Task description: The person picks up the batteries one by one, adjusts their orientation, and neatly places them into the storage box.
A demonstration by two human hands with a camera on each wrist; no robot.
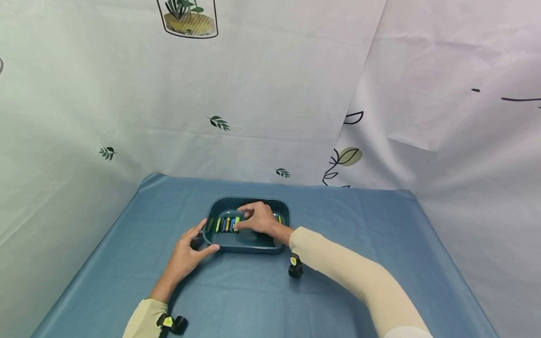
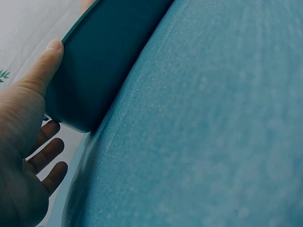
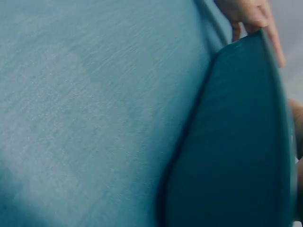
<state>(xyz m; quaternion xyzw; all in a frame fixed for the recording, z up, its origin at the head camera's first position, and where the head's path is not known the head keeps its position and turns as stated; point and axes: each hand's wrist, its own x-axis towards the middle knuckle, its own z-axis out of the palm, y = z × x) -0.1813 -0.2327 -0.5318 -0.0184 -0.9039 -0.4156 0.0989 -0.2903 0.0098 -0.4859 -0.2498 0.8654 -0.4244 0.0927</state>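
A dark teal tray (image 1: 249, 249) holds a row of several small batteries (image 1: 227, 224) in green, blue and yellow. My right hand (image 1: 261, 219) reaches over it, thumb tip at the right-hand battery of the row and index finger spread apart farther back. In the right wrist view only a bit of this hand shows at the right edge, behind the tray wall (image 3: 227, 142). My left hand (image 1: 186, 253) spans the tray's near left corner. In the left wrist view its thumb (image 2: 47, 66) lies against the rim, while the other fingers stay loosely bent beside the corner.
Another green battery (image 1: 280, 219) lies near the tray's right side, partly hidden by my right hand. A blue cloth (image 1: 338, 225) covers the table under the tray. Behind it hangs a pale curtain (image 1: 270, 94) with leaf prints.
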